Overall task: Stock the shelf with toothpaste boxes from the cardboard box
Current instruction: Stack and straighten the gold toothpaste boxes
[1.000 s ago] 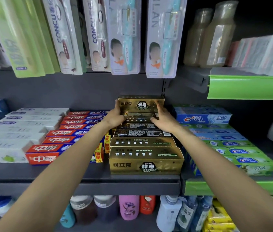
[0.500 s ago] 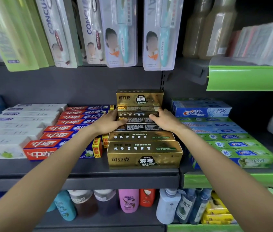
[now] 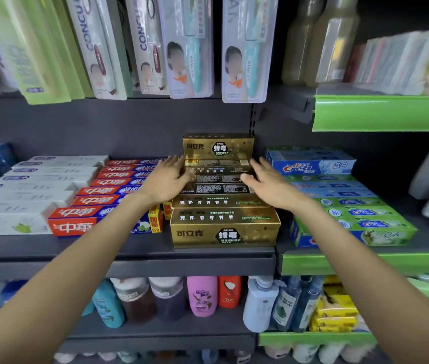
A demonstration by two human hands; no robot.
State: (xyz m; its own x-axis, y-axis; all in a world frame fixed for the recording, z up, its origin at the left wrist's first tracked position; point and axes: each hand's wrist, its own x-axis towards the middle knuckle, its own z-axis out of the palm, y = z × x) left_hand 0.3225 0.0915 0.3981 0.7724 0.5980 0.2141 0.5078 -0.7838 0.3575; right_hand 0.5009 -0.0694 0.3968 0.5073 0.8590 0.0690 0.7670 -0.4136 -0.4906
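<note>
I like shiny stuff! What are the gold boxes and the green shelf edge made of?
The gold toothpaste boxes look like thin cardboard with a shiny foil-like print: sharp folded edges, speckled glints. The green shelf edge on the upper right looks like glossy plastic, judging by its smooth curve and bright streak of light.

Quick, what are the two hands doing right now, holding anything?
Left hand: open, fingers straight, holding nothing, at the left side of the gold toothpaste boxes.
Right hand: open, fingers extended, holding nothing, at their right side.

Left hand (image 3: 167,181) and right hand (image 3: 268,183) outstretched; fingers straight
</note>
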